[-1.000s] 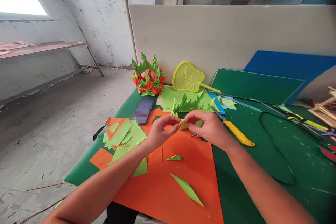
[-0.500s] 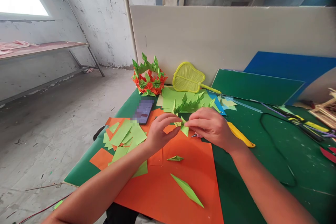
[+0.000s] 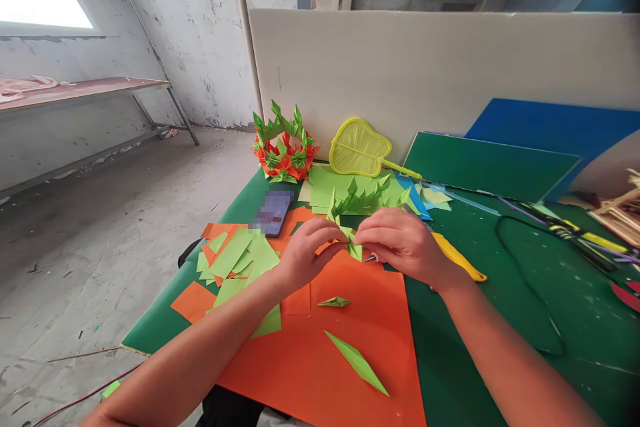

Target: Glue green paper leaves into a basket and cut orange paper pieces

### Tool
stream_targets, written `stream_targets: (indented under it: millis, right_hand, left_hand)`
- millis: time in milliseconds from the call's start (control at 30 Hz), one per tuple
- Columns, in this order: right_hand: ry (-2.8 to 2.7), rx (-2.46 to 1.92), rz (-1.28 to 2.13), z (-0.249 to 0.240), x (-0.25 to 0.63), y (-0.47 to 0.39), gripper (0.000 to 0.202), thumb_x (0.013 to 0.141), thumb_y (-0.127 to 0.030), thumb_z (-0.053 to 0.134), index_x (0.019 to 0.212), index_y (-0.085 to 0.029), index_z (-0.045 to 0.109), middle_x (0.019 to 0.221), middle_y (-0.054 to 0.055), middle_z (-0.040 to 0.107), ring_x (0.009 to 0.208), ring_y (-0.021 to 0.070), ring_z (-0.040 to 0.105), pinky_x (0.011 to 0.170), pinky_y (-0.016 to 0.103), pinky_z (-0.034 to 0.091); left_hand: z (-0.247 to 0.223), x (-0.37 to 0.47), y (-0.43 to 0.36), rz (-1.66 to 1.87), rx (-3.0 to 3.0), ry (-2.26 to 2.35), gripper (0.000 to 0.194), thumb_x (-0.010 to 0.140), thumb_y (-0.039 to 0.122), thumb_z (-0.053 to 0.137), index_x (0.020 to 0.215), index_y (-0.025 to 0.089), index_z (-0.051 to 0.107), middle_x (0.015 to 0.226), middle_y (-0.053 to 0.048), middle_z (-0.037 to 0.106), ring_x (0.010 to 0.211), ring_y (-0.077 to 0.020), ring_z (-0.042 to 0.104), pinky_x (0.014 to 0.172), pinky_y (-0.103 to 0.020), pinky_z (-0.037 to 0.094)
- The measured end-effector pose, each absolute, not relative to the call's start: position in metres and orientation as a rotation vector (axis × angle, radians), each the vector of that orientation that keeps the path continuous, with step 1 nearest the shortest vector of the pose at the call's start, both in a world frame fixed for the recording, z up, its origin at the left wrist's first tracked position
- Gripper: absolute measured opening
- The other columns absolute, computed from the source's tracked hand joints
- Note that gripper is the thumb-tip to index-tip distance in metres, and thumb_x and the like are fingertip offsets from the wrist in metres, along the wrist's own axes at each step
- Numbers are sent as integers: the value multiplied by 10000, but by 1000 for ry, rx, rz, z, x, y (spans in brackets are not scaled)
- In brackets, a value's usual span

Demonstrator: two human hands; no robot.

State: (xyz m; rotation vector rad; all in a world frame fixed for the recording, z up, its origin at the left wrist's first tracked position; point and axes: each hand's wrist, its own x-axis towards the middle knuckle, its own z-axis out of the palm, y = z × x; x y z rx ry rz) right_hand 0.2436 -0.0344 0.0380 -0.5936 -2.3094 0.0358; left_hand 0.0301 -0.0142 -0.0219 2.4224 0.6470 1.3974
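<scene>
In the head view, your left hand [image 3: 303, 257] and right hand [image 3: 400, 240] meet above the orange sheet [image 3: 330, 353], both sets of fingers pinching one small folded green paper piece [image 3: 353, 246] whose long axis tips down toward you. On that orange sheet lie two more folded green pieces [image 3: 356, 360], nearer you. No writing is legible anywhere.
</scene>
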Motion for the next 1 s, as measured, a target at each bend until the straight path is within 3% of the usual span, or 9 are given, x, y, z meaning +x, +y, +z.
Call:
stream_targets:
  millis: [267,467,800,1000]
  right_hand:
    - [-2235,-612,17,35,242,-36,142,927,-227,516,935,-233,657,884,54,716,829,177,635,755,325,484]
    - [-2260,-591,-37,34,238,-38,135,926,-200,524,938,-231,655,891,47,719,812,166,633,751,318,479]
    - [-2329,-579,-197,30,237,-40,144,905,-154,548,992,-204,651,951,59,716,868,180,616,777,330,458]
    - [-2290,-612,-141,25,233,-40,152,893,-140,556,1009,-221,612,946,42,713,872,174,618,791,324,453]
  left_hand:
    - [-23,33,-20,1514,2318,726,145,856,235,615,997,202,610,897,-54,656,785,-139,623,748,-289,541]
    - [-21,32,-20,1604,2322,735,77,854,194,607,925,204,634,896,-55,669,827,-147,638,756,-287,552]
    - [-19,31,-20,1615,2429,644,222,811,75,579,963,221,648,924,-56,678,847,-164,638,773,-291,519]
    - [-21,32,-20,1610,2446,687,204,785,98,560,939,214,628,877,-44,663,760,-152,604,707,-285,500]
